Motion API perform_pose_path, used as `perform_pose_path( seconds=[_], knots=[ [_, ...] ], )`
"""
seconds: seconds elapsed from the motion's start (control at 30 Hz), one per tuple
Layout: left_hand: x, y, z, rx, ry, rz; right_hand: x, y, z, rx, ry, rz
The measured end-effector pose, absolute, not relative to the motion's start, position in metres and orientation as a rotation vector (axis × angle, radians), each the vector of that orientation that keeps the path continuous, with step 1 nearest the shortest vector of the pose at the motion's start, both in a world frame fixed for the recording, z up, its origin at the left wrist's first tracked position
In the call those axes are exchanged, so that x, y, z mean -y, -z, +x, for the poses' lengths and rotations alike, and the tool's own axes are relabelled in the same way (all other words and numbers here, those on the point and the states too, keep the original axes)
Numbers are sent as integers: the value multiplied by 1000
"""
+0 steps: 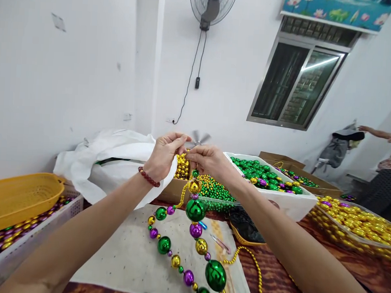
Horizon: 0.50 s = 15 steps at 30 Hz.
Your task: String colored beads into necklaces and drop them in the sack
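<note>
My left hand [165,156], with a dark red bead bracelet [149,177] on its wrist, is raised with thumb and forefinger pinched together. What lies between those fingertips is too small to make out. Right beside it, my right hand [211,161] pinches the top end of a bead necklace [195,211]. Shiny green, gold and purple balls of mixed sizes hang from there in two runs over a pale cloth [117,256]. Scissors [221,243] and a small blue object [202,225] lie on the cloth behind the strands.
A yellow basket [22,198] rests over a crate of mixed beads at left. White sheeting [115,177] is heaped behind. A white foam box [297,202] holds green beads; gold beads [358,220] fill a bin at right. A gold bead chain [259,276] trails across the table. Another person's arm [376,132] reaches in at far right.
</note>
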<state>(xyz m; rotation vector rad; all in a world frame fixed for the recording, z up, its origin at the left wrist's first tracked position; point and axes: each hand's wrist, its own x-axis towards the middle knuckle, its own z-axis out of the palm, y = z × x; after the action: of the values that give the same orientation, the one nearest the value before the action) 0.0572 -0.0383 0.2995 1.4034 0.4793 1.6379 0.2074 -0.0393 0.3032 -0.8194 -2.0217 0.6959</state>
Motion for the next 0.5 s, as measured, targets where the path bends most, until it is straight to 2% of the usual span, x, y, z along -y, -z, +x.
perform_pose_path(
  seconds=[0.2, 0.37, 0.5],
  knots=[
    [37, -291, 46, -397, -1583, 1586, 47, -291, 212, 2098, -593, -812],
    [4, -275, 17, -169, -1485, 1077, 54, -291, 214, 2090, -923, -662],
    [-19, -228, 40, -451, -1155, 1265, 59, -288, 207, 2118, -1156, -517]
  ],
)
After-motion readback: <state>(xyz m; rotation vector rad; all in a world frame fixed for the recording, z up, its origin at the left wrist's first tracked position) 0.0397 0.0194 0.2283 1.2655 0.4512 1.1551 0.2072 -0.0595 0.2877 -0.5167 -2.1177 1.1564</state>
